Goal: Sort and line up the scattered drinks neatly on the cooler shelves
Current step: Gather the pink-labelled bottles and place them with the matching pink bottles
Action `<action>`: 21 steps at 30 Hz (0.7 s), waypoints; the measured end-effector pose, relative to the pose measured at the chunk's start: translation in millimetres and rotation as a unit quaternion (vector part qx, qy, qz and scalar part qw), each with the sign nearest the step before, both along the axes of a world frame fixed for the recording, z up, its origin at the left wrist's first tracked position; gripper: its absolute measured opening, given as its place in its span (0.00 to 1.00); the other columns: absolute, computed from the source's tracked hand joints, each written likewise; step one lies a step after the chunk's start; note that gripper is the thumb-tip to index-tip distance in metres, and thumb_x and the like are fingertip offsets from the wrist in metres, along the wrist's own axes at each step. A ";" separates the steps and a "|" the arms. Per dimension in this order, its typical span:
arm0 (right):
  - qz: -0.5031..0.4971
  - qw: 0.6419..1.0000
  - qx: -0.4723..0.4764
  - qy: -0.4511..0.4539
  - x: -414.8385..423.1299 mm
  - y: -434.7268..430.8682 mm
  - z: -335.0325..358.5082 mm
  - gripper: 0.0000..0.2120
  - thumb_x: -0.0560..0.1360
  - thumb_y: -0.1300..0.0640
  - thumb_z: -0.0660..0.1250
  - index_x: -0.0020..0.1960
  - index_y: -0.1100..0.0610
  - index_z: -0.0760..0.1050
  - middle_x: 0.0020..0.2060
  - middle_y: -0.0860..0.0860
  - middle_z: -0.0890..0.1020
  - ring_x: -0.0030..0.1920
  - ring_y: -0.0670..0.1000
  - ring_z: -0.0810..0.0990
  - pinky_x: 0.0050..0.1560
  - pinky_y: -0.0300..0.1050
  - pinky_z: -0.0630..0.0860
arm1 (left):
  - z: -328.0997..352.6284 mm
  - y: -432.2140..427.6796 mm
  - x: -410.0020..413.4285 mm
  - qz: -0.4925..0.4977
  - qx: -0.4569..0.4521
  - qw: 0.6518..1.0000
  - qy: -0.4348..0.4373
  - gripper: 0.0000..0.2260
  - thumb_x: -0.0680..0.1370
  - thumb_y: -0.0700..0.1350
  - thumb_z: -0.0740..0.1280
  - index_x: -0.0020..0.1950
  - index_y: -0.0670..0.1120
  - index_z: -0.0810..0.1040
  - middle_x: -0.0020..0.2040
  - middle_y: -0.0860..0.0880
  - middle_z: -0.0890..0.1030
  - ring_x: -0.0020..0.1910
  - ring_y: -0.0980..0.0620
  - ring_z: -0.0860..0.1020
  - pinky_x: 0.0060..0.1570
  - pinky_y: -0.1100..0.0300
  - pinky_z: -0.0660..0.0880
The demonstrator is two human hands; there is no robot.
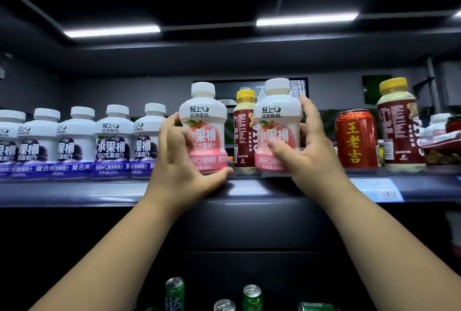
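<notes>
Two pink peach-juice bottles with white caps stand at the front of the upper cooler shelf [74,193]. My left hand [182,161] wraps the left pink bottle [203,121] from its left side, thumb under its base. My right hand [306,151] grips the right pink bottle [277,116], fingers behind it and thumb across its label. To the left runs a row of several purple grape-juice bottles [113,141] of the same shape, lined up along the shelf edge.
Behind and between the pink bottles stands a dark-red bottle with a yellow cap [244,131]. A red can [356,138] and a second yellow-capped bottle [399,126] stand to the right, with more items lying at the far right. Green cans [174,293] sit on the lower shelf.
</notes>
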State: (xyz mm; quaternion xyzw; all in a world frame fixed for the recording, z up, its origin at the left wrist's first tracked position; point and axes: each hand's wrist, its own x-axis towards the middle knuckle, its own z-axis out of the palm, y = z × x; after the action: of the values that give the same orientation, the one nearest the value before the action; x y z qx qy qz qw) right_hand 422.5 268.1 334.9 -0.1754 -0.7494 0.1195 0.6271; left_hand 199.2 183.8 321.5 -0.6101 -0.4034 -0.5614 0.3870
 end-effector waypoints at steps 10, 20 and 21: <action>-0.085 0.992 -0.003 -0.096 -0.7 -6.7 1.4 0.51 0.68 0.32 0.69 0.73 0.28 0.33 0.58 0.47 0.81 0.57 0.52 0.80 0.58 0.54 0.77 | 6.5 -1.6 3.1 0.041 -0.104 0.991 -0.080 0.55 0.61 0.60 0.80 0.78 0.58 0.47 0.68 0.47 0.74 0.61 0.47 0.77 0.56 0.60 0.69; -0.133 0.986 -0.023 -0.101 -2.6 -3.6 1.6 0.46 0.73 0.33 0.63 0.77 0.35 0.33 0.65 0.51 0.78 0.62 0.58 0.77 0.58 0.53 0.75 | 0.2 1.6 -6.7 0.039 -0.071 0.997 -0.009 0.32 0.66 0.49 0.68 0.71 0.53 0.72 0.61 0.48 0.69 0.57 0.57 0.69 0.61 0.72 0.66; -0.133 0.985 -0.023 -0.102 -2.4 -4.3 1.3 0.46 0.73 0.33 0.63 0.77 0.35 0.33 0.65 0.51 0.78 0.62 0.57 0.77 0.57 0.53 0.74 | -0.4 1.2 -6.2 0.047 -0.072 0.996 0.001 0.29 0.67 0.47 0.67 0.70 0.51 0.74 0.60 0.48 0.69 0.56 0.58 0.68 0.60 0.76 0.63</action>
State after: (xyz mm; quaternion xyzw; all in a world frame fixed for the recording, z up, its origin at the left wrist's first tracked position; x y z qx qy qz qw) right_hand 420.1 263.8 336.1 -0.2993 -0.7767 0.0330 0.5532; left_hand 193.0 185.0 321.1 -0.6173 -0.4706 -0.5114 0.3687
